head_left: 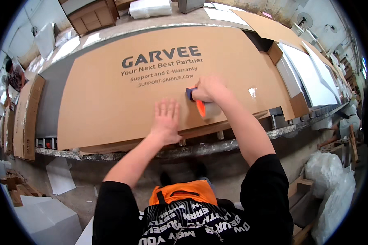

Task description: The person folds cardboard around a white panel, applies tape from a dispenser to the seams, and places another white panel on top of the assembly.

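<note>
A large flat cardboard box (98, 106) with dark printing lies on a roller conveyor in front of me. My left hand (166, 122) rests flat on its top near the close edge, fingers stretched out and holding nothing. To the right of it, my right hand (209, 90) is closed round a tape dispenser (191, 93) with a dark blue head and an orange hub. The tape roll hangs below the hand, close over the box's near edge. A shiny piece of clear tape (252, 94) sticks to the cardboard farther right.
An open carton (299, 105) with white panels (310, 73) stands at the right. Another long closed box (28, 118) sits at the left, with a person (16, 77) beyond it. Plastic-wrapped bundles (327, 171) lie on the floor at right, white foam blocks (49, 220) at lower left.
</note>
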Action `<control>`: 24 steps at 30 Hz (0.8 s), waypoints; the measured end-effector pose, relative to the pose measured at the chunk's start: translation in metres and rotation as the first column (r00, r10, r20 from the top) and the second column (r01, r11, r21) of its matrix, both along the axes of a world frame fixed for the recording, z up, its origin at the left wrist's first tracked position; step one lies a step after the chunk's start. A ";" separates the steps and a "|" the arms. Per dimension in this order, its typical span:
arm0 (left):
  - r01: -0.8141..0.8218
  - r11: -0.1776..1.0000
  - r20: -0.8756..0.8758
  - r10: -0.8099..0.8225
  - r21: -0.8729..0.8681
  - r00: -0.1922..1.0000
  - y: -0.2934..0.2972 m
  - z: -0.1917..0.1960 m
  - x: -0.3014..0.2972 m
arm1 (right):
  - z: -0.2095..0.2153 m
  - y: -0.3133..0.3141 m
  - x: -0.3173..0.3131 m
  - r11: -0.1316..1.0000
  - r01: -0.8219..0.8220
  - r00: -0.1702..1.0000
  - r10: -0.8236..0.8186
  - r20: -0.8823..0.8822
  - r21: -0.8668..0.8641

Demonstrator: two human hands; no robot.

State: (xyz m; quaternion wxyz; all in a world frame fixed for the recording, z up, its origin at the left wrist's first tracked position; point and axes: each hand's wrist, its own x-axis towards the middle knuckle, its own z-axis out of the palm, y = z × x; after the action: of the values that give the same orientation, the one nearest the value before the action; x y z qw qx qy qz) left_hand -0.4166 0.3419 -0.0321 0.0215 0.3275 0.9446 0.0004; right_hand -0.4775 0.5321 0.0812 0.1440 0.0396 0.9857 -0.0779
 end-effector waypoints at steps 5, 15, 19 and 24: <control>0.119 0.988 0.028 -0.117 -0.095 0.993 -0.044 0.007 0.000 | 0.005 -0.006 0.035 0.999 -0.010 0.979 0.020 0.201 -0.054; 0.109 0.991 -0.014 -0.110 -0.074 0.994 -0.045 0.004 0.003 | -0.074 -0.040 0.121 0.980 -0.063 0.945 -0.003 0.327 0.190; 0.084 0.996 0.004 -0.083 -0.044 0.996 -0.044 0.000 0.009 | -0.103 -0.045 0.129 0.981 -0.141 0.944 0.093 0.316 0.131; 0.110 0.994 -0.023 -0.110 -0.005 0.994 -0.043 0.001 0.010 | -0.135 -0.055 0.177 1.000 -0.014 0.993 0.014 0.113 -0.003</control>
State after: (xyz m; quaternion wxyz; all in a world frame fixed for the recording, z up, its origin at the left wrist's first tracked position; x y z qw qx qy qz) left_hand -0.4068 0.2988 -0.0316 0.0111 0.3788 0.9254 -0.0065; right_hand -0.3006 0.4773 -0.0541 0.2002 0.0370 0.9761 -0.0755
